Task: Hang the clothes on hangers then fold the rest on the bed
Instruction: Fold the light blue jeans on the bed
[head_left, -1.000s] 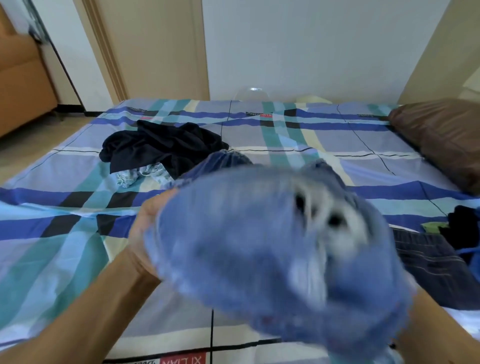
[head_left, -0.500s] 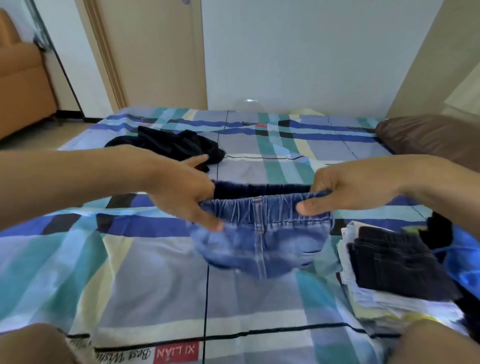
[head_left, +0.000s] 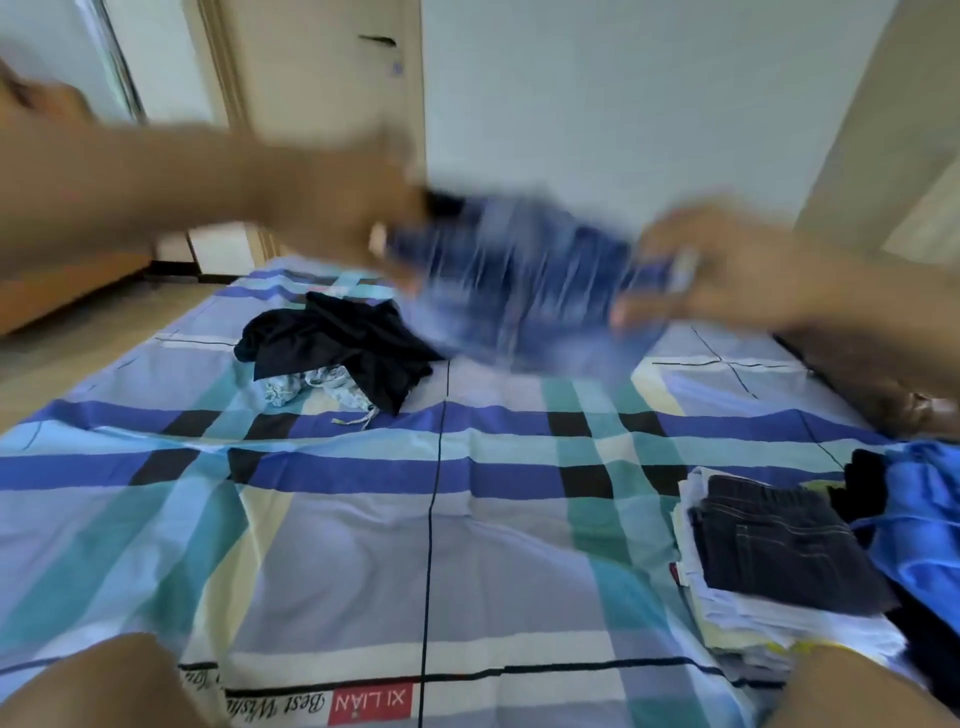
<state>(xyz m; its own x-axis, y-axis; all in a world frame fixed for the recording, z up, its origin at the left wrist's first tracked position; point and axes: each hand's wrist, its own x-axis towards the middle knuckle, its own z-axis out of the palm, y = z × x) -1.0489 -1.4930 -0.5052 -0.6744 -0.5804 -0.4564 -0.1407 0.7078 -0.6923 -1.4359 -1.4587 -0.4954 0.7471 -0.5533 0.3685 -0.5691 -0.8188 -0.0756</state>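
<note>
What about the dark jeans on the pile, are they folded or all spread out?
Folded. The dark jeans lie as a neat flat rectangle on top of the stack of clothes on the bed.

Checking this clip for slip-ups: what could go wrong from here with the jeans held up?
The blue jeans hang between left hand and right hand, blurred; a loose grip could drop them. Lowered straight down, they may land on the black clothes pile. The folded stack looks uneven; adding them might tip it.
</note>
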